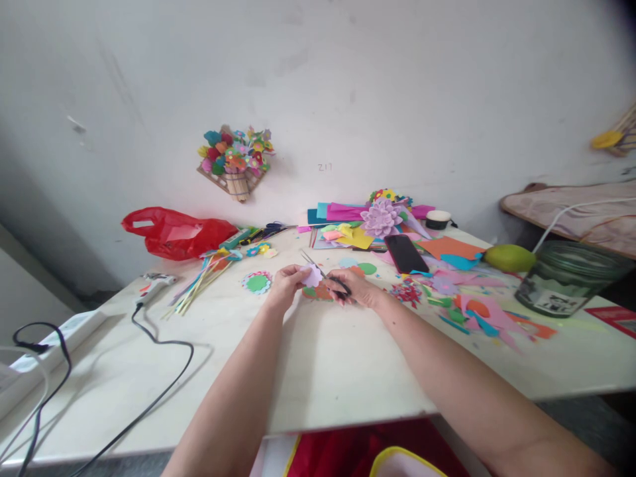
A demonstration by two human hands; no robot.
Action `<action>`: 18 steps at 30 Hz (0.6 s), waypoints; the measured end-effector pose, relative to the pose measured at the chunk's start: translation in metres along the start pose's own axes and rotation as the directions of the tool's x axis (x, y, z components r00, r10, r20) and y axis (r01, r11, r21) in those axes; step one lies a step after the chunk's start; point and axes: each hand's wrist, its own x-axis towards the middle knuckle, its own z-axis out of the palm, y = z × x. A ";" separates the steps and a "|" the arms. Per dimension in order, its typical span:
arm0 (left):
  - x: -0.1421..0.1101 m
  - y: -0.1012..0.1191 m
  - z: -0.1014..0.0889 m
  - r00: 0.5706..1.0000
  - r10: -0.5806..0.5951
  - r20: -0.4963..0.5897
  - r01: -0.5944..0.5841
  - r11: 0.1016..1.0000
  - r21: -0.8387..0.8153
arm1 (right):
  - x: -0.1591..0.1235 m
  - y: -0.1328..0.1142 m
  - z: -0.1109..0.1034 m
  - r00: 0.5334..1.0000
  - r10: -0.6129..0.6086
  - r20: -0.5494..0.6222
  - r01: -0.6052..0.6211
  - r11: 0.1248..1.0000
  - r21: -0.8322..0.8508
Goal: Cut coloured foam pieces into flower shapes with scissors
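Note:
Between its fingertips my left hand (287, 285) pinches a small pale lilac piece with a scalloped edge (313, 275), which looks like paper or craft foam. My right hand (355, 288) has its fingers in the dark handles of a pair of scissors (339, 287). Their blades point up and left, beside the lilac piece; whether they touch it I cannot tell. Under and behind the hands lie an orange piece (322, 292) and a green disc (367, 268). Left of my left hand rests a layered round flower (258, 283) with a green centre.
At the left are a glue gun (156, 286) with its cord, a power strip (74, 338), thin sticks (191, 285) and a red plastic bag (179, 233). A phone (406, 254), coloured scraps (489, 318), a yellow-green fruit (509, 258) and a glass jar (566, 278) lie or stand right.

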 end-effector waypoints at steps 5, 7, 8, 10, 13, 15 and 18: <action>0.000 0.001 0.000 0.999 0.035 -0.001 -0.035 0.999 -0.014 | -0.001 -0.001 -0.003 0.999 -0.037 0.002 0.037 0.999 -0.029; 0.000 0.001 -0.001 0.999 0.038 0.008 -0.038 0.999 -0.007 | -0.001 0.000 -0.005 0.999 -0.041 -0.004 0.041 0.999 -0.029; 0.000 0.001 -0.001 0.999 0.037 0.018 -0.036 0.999 -0.002 | -0.001 0.001 -0.006 0.999 -0.039 -0.004 0.039 0.999 -0.028; -0.001 0.001 -0.002 0.998 0.025 0.054 -0.025 1.000 0.009 | 0.000 0.003 -0.007 1.000 -0.029 0.000 0.029 0.999 -0.030; -0.003 0.002 -0.002 0.993 -0.001 0.116 -0.002 1.000 0.023 | 0.001 0.004 -0.008 1.000 -0.008 0.018 0.009 0.998 -0.058; -0.004 0.002 -0.001 0.991 -0.008 0.136 0.006 1.000 0.022 | 0.001 0.003 -0.008 1.000 0.002 0.022 0.000 0.996 -0.084; -0.004 0.002 -0.002 0.988 -0.015 0.153 0.013 1.000 0.015 | 0.000 0.001 -0.007 1.000 0.010 0.020 -0.008 0.995 -0.104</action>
